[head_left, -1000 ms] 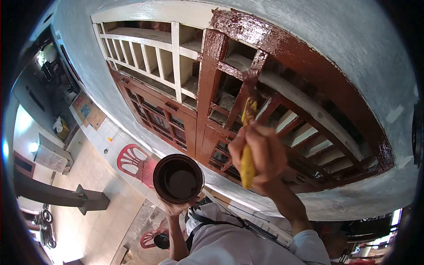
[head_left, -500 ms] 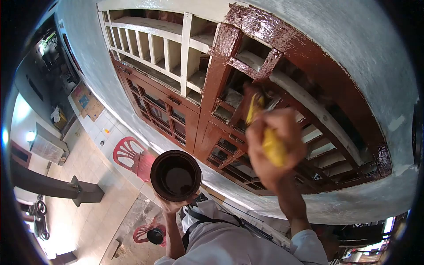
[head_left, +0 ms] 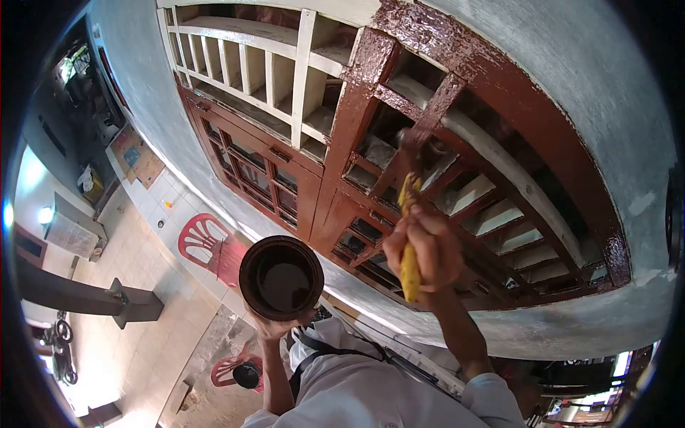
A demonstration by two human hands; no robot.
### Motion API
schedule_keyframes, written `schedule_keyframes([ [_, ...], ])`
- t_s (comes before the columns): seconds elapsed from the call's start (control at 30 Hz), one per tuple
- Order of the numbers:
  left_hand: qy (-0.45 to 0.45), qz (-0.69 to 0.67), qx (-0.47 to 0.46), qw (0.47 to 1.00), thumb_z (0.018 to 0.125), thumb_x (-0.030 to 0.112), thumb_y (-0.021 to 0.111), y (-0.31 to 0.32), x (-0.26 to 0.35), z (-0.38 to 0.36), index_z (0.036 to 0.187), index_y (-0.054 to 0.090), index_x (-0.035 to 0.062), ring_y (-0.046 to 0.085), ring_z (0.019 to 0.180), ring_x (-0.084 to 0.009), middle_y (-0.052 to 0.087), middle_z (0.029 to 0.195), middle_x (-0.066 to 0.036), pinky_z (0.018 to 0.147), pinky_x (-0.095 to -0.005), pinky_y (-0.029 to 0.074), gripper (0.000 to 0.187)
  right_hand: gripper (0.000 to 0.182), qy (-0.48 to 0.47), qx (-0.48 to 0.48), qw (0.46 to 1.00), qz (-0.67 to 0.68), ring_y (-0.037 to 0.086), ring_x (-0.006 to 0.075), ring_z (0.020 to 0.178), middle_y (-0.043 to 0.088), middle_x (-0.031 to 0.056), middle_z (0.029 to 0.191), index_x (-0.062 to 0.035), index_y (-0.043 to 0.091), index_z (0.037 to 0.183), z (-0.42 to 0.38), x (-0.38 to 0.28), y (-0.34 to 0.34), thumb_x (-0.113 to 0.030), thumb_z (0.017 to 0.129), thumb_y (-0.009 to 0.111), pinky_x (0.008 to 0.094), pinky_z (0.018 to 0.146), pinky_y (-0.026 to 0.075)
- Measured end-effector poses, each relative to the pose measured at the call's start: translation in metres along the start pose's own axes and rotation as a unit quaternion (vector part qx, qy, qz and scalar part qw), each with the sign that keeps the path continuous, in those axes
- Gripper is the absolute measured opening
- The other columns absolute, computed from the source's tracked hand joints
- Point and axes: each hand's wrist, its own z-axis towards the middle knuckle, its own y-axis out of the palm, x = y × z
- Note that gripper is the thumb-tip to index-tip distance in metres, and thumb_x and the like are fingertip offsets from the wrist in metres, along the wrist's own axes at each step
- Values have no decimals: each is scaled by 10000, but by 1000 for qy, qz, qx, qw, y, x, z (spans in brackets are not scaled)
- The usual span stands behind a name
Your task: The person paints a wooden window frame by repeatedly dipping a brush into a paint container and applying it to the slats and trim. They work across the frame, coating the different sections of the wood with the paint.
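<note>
A yellow-handled paintbrush (head_left: pixel 409 235) stands nearly upright, its dark, paint-loaded bristles pressed to a brown-painted wooden slat of the louvred transom window (head_left: pixel 457 157) above a brown panelled wooden door (head_left: pixel 257 178). The right hand (head_left: pixel 422 251) has its fingers clamped around the brush handle, arm raised toward the window. Down and to the left, the left hand (head_left: pixel 280 327) grips from beneath a round dark tin of brown paint (head_left: pixel 281 277), fingers wrapped on its base; the tin is held level, well apart from the brush. The window's left half remains white bare wood, the right half glossy brown. Far below, a red plastic chair (head_left: pixel 207 246) stands on the pale tiled floor (head_left: pixel 135 342).
</note>
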Motion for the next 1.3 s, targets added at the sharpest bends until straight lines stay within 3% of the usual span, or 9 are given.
schedule_keyframes([
  [0.17,5,19,-2,1000,421,324,963,-3,-10,-3,1281,370,-52,598,1047,-260,568,1179,-146,901,-393,513,1109,149,56,-102,991,71,655,263,667,614,135,751,8,565,809,-38,-12,14,55,727,679,309,596,542],
  [0.27,10,30,25,999,420,317,962,-4,-19,-7,1287,369,-49,593,1056,-262,563,1187,-148,907,-397,508,1113,156,174,-163,961,139,635,238,650,615,125,766,3,568,818,-38,-15,8,70,723,672,315,584,512],
  [0.37,-29,30,-6,999,421,312,959,-6,-1,1,1298,366,-46,591,1059,-262,558,1196,-147,910,-400,506,1118,252,127,-110,975,147,604,216,608,565,111,773,-32,550,910,-28,-7,7,10,709,695,327,509,476],
  [0.57,-23,63,-7,998,422,331,957,-10,-10,-4,1316,358,-36,583,1074,-259,542,1220,-146,913,-401,505,1137,76,90,57,994,18,628,215,662,614,134,802,18,563,836,19,-7,-15,9,823,638,296,585,514],
  [0.67,0,65,6,998,423,342,958,-14,-28,-14,1320,355,-34,581,1074,-256,541,1217,-145,911,-400,505,1145,72,90,92,987,101,638,219,700,628,157,859,32,559,889,-2,-13,-8,0,852,613,299,620,535],
  [0.9,-6,71,5,997,425,339,952,-16,-16,-6,1221,482,-6,614,1010,-243,602,1140,-113,883,-384,518,986,109,251,-27,944,211,581,176,655,601,108,808,11,557,851,-53,-21,38,48,825,656,271,630,466],
  [1.0,1,63,27,998,438,338,936,-9,-4,-2,1099,636,81,642,958,-229,667,1072,-58,862,-377,522,770,120,264,12,942,206,543,147,635,553,81,725,8,550,812,-50,-16,59,58,823,658,260,613,442],
  [1.13,30,149,19,988,454,457,909,-10,-13,-7,1113,635,130,629,975,-267,650,1099,-71,847,-420,510,785,122,305,15,936,177,526,120,641,533,68,721,2,544,796,-28,-8,73,52,835,648,271,563,419],
  [1.3,133,288,26,948,489,522,872,-22,-52,-26,1079,652,169,617,965,-289,641,1097,-57,819,-443,495,722,134,227,101,957,150,548,203,582,549,98,693,-8,540,777,-41,-20,89,58,812,652,314,549,442],
])
